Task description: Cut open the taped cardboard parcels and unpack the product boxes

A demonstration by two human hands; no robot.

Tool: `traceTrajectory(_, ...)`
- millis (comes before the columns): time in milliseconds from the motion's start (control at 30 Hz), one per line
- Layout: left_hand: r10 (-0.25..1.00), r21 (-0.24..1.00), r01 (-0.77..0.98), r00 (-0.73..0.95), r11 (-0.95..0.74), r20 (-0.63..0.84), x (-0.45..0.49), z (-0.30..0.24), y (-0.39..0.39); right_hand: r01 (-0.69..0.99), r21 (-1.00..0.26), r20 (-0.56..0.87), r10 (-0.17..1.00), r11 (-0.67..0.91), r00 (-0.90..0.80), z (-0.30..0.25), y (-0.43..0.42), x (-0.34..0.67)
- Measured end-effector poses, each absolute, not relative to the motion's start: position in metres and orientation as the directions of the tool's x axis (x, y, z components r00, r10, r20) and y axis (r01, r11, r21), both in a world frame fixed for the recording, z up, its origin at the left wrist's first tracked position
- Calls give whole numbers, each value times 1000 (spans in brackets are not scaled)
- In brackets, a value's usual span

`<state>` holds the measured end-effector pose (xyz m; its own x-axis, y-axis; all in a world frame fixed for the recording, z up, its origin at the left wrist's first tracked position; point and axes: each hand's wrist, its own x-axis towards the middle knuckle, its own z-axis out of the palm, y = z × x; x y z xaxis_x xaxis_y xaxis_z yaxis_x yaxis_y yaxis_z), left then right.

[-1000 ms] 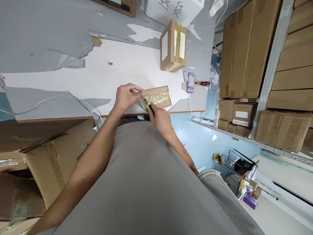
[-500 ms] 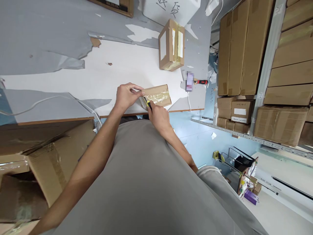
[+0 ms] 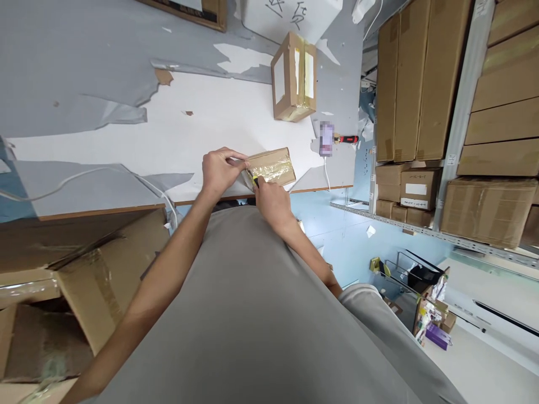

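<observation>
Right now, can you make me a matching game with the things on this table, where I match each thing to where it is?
Things:
1. small flat brown cardboard box wrapped in clear tape
2. taller brown cardboard box with white labels
3. yellow and black utility knife
4. red-handled tool

Places:
A. at the table's far right edge
B. standing alone, farther back on the table
C. gripped in the right hand
D. held by the left hand at the table's near edge

Pairs: 1-D, 2-B, 3-C, 4-A
</observation>
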<state>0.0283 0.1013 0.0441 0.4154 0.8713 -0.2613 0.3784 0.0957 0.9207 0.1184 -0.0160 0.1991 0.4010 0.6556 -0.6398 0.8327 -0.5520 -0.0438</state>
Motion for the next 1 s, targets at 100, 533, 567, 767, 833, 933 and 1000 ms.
traceTrajectory(100, 872, 920, 378, 410, 106, -268, 28, 45, 101, 833, -52, -638, 660, -551, 397, 200, -26, 119)
traceTrajectory(533, 882, 888, 435, 347, 150, -319, 32, 57, 106, 834, -60, -696, 622, -549, 359, 217, -19, 128)
traceTrajectory(567, 882, 880, 448, 337, 158, -329, 33, 59, 106, 838, -61, -695, 626, -543, 355, 219, -19, 129)
traceTrajectory(767, 890, 869, 458, 296, 187, -347, 40, 69, 100, 865, -83, -698, 649, -494, 303, 217, -6, 142)
traceTrajectory(833, 891, 867, 463, 291, 187, -348, 44, 71, 97, 873, -81, -708, 644, -482, 290, 213, -3, 146)
traceTrajectory(933, 891, 864, 467, 292, 185, -349, 52, 73, 93, 872, -55, -718, 626, -486, 304, 208, -2, 152)
traceTrajectory(1000, 892, 868, 461, 292, 186, -346, 57, 73, 91, 869, -42, -721, 617, -494, 316, 205, -2, 155)
